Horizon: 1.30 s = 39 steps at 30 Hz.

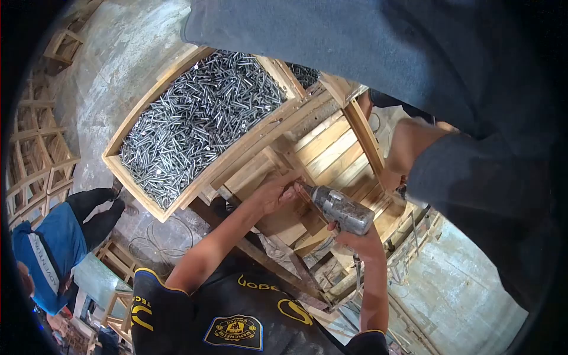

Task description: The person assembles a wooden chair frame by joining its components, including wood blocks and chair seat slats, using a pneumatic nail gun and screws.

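My right hand (358, 239) is wrapped round the grip of a power drill (346, 210) with a scuffed metal body, its nose pointing left. Close to that nose, the fingers of my left hand (281, 194) are bent and pressed together; what they pinch is too small to make out. Both hands are above a wooden frame with pale slats (331, 151). Beyond my left forearm stands a wooden tray (137, 188) filled with loose silver screws or nails (198, 112). A co-worker's blurred hand (402, 154) reaches in at the right, its fingers partly hidden.
The co-worker's dark sleeve and clothing (355, 41) cover the top right. Another person in a blue shirt (50, 254) is at the left. Wooden frames (41, 148) are stacked along the left edge. A looped cable (157, 239) lies on the concrete floor.
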Motion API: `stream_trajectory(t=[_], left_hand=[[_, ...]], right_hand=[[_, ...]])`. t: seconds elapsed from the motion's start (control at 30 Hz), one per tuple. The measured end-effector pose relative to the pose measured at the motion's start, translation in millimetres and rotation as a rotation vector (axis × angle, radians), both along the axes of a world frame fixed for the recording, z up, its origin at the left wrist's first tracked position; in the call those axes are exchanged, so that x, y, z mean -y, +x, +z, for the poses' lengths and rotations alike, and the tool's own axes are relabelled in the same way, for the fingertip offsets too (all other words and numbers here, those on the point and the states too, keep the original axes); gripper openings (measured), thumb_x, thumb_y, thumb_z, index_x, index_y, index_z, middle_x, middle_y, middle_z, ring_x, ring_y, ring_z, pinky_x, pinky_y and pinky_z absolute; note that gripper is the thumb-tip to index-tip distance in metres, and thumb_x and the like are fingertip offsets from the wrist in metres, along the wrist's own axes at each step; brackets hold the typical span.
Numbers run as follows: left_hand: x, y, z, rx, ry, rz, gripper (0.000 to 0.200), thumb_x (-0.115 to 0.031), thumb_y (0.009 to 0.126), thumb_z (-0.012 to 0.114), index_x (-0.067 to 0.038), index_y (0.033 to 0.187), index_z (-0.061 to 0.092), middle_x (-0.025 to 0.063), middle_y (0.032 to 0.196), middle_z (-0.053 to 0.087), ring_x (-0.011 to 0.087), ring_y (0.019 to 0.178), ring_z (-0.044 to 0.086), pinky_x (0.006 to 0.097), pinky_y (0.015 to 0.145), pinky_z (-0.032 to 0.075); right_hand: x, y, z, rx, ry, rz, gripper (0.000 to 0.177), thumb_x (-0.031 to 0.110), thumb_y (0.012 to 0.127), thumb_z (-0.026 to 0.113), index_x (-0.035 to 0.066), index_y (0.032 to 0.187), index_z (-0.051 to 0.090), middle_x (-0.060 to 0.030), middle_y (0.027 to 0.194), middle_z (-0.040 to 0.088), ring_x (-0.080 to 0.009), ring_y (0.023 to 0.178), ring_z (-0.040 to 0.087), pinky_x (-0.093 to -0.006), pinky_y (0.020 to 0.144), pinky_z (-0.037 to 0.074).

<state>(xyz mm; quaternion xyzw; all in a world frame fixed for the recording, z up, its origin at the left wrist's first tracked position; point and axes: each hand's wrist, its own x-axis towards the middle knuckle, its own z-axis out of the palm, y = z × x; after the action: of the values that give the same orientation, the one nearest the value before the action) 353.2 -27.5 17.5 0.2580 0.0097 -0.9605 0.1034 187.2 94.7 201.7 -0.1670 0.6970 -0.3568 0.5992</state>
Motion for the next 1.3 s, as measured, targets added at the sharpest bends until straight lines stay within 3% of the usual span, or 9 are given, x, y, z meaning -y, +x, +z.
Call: stream_trajectory(t=[0.13, 0.23, 0.43, 0.6, 0.83, 0.9, 1.03, 1.17, 1.3], left_hand=[[4, -7, -4, -0.027, 0.073, 0.0, 0.023, -0.025, 0.097, 0.06, -0.003, 0.092, 0.058, 0.0037, 0.067, 0.059, 0.0039, 0.048, 0.053, 0.0156, 0.037, 0.037], [6, -13, 4, 0.136, 0.078, 0.016, 0.023, -0.024, 0.098, 0.059, -0.002, 0.093, 0.057, 0.0032, 0.066, 0.057, 0.0043, 0.045, 0.047, 0.0167, 0.037, 0.035], [15, -18, -23, 0.017, 0.182, 0.084, 0.027, -0.027, 0.097, 0.061, 0.0, 0.095, 0.057, 0.0023, 0.066, 0.054, 0.0063, 0.042, 0.038, 0.0198, 0.037, 0.033], [7, -40, -30, 0.203, 0.27, 0.242, 0.028, -0.03, 0.098, 0.058, -0.002, 0.095, 0.059, -0.0006, 0.066, 0.051, 0.0066, 0.044, 0.036, 0.0213, 0.041, 0.029], [5, -34, -27, 0.335, 0.276, 0.187, 0.029, -0.036, 0.101, 0.05, -0.01, 0.092, 0.06, -0.0019, 0.063, 0.05, 0.0083, 0.044, 0.039, 0.0231, 0.04, 0.028], [-2, -16, -6, 0.452, 0.349, 0.151, 0.031, -0.036, 0.101, 0.048, -0.01, 0.089, 0.059, -0.0009, 0.064, 0.053, 0.0085, 0.043, 0.039, 0.0232, 0.04, 0.028], [-30, 37, 19, 0.528, -0.1, -0.025, 0.023, -0.026, 0.098, 0.049, -0.007, 0.095, 0.061, 0.0006, 0.066, 0.055, 0.0076, 0.045, 0.04, 0.0227, 0.041, 0.028], [-34, 48, 34, 0.52, -0.471, -0.012, 0.017, -0.021, 0.095, 0.053, -0.006, 0.097, 0.061, 0.0, 0.068, 0.056, 0.0053, 0.048, 0.039, 0.0204, 0.044, 0.028], [-14, 47, 47, 0.574, -0.851, 0.031, 0.014, -0.016, 0.094, 0.056, -0.004, 0.093, 0.063, -0.0001, 0.072, 0.057, 0.0038, 0.055, 0.045, 0.0196, 0.049, 0.033]], right_hand=[[2, -1, -7, -0.013, -0.011, -0.004, 0.049, -0.004, 0.067, 0.064, -0.001, 0.116, 0.062, -0.0032, 0.092, 0.067, -0.0083, 0.078, 0.061, -0.023, 0.063, 0.048], [7, 1, -8, -0.093, -0.008, -0.003, 0.045, -0.003, 0.067, 0.064, 0.0, 0.113, 0.063, -0.0024, 0.09, 0.067, -0.0075, 0.076, 0.06, -0.0227, 0.062, 0.047], [40, 6, -4, -0.234, 0.062, 0.141, 0.042, -0.001, 0.067, 0.064, 0.001, 0.109, 0.063, -0.0021, 0.087, 0.067, -0.0082, 0.075, 0.06, -0.0228, 0.063, 0.047], [64, 2, -25, -0.458, 0.099, 0.322, 0.025, 0.002, 0.068, 0.061, 0.0, 0.092, 0.066, -0.0066, 0.081, 0.068, -0.0144, 0.074, 0.061, -0.0295, 0.07, 0.05], [98, -1, -33, -0.493, 0.26, 0.45, 0.025, 0.007, 0.068, 0.063, 0.002, 0.092, 0.069, -0.0088, 0.081, 0.07, -0.0191, 0.076, 0.065, -0.0303, 0.071, 0.051], [107, -7, -42, -0.615, 0.336, 0.65, 0.028, 0.013, 0.069, 0.066, 0.001, 0.094, 0.069, -0.016, 0.084, 0.07, -0.0269, 0.077, 0.067, -0.0342, 0.073, 0.052], [104, 0, -68, -0.605, 0.31, 0.548, 0.031, 0.016, 0.067, 0.068, -0.001, 0.094, 0.068, -0.0199, 0.086, 0.07, -0.0321, 0.079, 0.067, -0.0373, 0.074, 0.052], [96, 0, -71, -0.576, 0.279, 0.532, 0.034, 0.015, 0.066, 0.068, -0.003, 0.095, 0.066, -0.0221, 0.086, 0.069, -0.0331, 0.079, 0.067, -0.0376, 0.073, 0.052], [25, 27, -26, -0.5, 0.019, 0.211, 0.031, 0.008, 0.069, 0.068, -0.001, 0.099, 0.066, -0.0165, 0.088, 0.069, -0.026, 0.084, 0.067, -0.0355, 0.078, 0.051]])
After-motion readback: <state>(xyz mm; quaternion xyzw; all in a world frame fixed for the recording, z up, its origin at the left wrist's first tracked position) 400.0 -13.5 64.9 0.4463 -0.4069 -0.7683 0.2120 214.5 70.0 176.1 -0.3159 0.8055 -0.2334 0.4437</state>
